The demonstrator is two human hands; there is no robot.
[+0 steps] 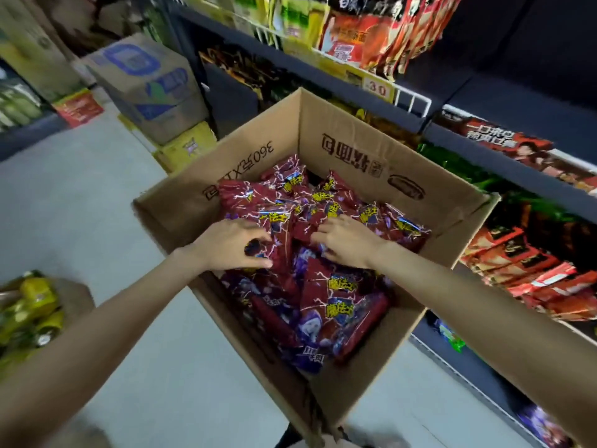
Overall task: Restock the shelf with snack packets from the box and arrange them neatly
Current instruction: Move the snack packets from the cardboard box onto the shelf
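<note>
An open cardboard box (339,130) stands on the floor in front of the shelf, filled with several dark red and purple snack packets (336,305). Both my hands are inside the box on top of the pile. My left hand (232,245) curls its thumb and fingers round a red packet (277,250). My right hand (347,242) lies beside it with fingers bent down into the packets, gripping one at its edge. The dark shelf unit (504,156) rises to the right, holding red, green and black packets.
More cartons (145,85) are stacked at the back left on the pale floor (80,205). A box of yellow-green bottles (29,312) sits at the left edge. A white wire rail with a price tag (378,88) fronts the upper shelf.
</note>
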